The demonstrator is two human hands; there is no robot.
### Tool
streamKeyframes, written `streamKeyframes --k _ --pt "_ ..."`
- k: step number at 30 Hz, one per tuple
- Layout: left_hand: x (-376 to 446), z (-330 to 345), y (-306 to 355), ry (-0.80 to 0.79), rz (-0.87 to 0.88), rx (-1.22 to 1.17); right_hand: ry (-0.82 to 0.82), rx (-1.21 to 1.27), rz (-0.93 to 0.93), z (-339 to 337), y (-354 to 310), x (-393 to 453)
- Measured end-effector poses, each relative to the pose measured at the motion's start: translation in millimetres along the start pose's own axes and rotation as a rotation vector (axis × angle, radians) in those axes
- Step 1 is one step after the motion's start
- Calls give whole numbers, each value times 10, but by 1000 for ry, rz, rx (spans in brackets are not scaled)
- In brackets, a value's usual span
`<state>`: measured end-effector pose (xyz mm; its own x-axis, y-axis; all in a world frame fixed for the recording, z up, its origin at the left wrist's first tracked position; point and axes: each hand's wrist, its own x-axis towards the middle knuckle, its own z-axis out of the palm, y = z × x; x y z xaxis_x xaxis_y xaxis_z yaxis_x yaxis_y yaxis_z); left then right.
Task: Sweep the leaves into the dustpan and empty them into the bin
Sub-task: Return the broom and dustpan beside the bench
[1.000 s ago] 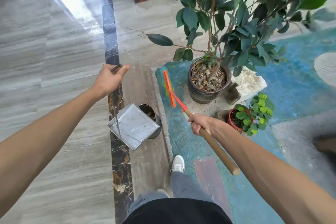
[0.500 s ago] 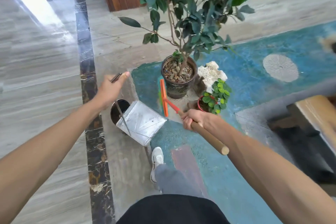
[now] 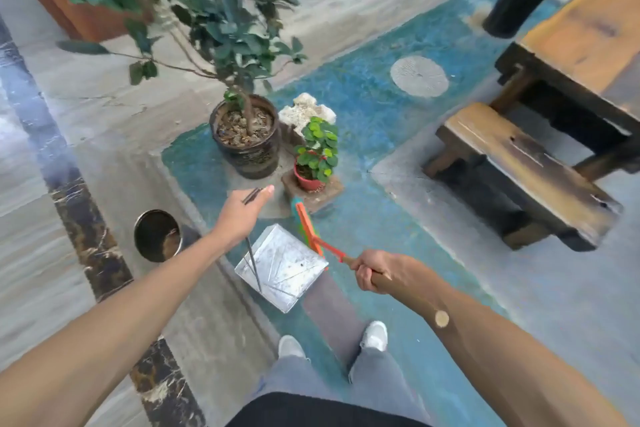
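Observation:
My left hand (image 3: 239, 215) grips the thin wire handle of a metal dustpan (image 3: 282, 265), which hangs below it over the blue floor. Its silver pan looks bare. My right hand (image 3: 377, 270) holds the wooden handle of a broom (image 3: 309, 230) with an orange and green head, which sits just right of the dustpan. The small round dark bin (image 3: 157, 235) stands on the grey floor to the left, apart from the dustpan. No loose leaves show on the floor.
A large potted tree (image 3: 246, 140), a white rock (image 3: 306, 109) and a small red-potted plant (image 3: 317, 158) stand ahead. A low wooden bench (image 3: 519, 166) and a table (image 3: 585, 35) fill the right. My two white shoes (image 3: 375, 334) are below.
The dustpan has moved right, away from the bin, which now sits uncovered on the left. The view has turned right, bringing the bench and table into sight. Both hands keep their grips.

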<state>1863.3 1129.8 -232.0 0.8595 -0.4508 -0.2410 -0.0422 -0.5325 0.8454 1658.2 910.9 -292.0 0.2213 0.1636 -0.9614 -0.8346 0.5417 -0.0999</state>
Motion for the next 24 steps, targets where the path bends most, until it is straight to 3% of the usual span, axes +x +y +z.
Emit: streamKeyframes --k 5,12,17,24 --pt "-241 965 354 -197 12 16 49 0 84 -1017 552 10" --pt "-755 2541 899 -431 123 72 47 277 31 -2417 1444 -532" --pt "-1208 3767 1571 -656 81 28 57 563 -112 -3531 2194 -1173" --pt "-1766 5406 2252 -830 75 139 56 718 -107 -5200 3096 -1382"
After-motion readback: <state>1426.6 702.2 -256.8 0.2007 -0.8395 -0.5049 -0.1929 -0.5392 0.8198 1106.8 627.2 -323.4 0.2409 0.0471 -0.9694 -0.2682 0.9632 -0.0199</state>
